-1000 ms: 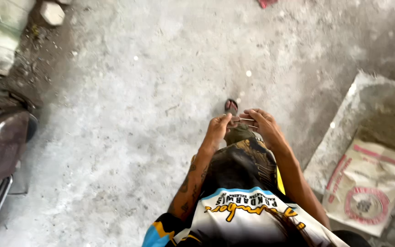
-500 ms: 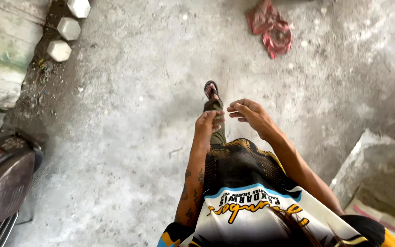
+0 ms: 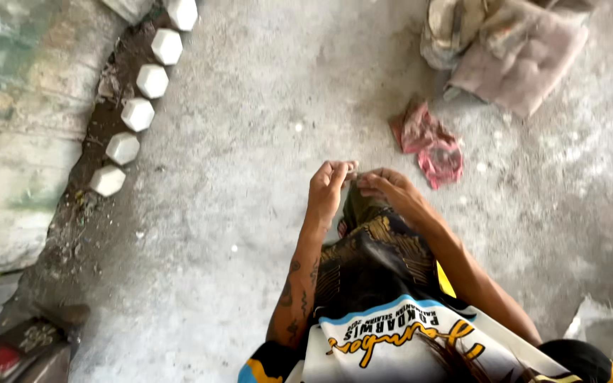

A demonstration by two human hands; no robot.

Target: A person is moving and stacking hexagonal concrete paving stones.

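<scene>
View from above of a person standing on a rough grey concrete floor [image 3: 250,142], both forearms raised in front of the body. The left hand [image 3: 329,186] and right hand [image 3: 384,186] meet at the fingertips, pinched narrowly on a small thin item [image 3: 352,172] held between them; the item is too small to identify, and it sits just ahead of the dark patterned shorts [image 3: 374,248] and above the floor. Below the hands a printed jersey [image 3: 391,340] in white, black, blue and yellow fills the lower middle of the view. Open floor extends to the left of and ahead of the hands, bare apart from pale specks. The left margin of this open area is bounded by a strip of dark soil [image 3: 101,135] carrying a diagonal row of white hexagonal blocks [image 3: 137,113], beyond which lies a weathered greenish slab [image 3: 15,142]. A dark object with a red patch [image 3: 15,351] occupies the lower left corner. To the right of the hands, near but apart from them, a crumpled red cloth [image 3: 431,145] lies on the floor; farther up and to the right, a heap of pale, soiled fabric [image 3: 512,50] closes off the upper right corner. A pale grey object [image 3: 608,333], only partly visible, limits the lower right edge.
</scene>
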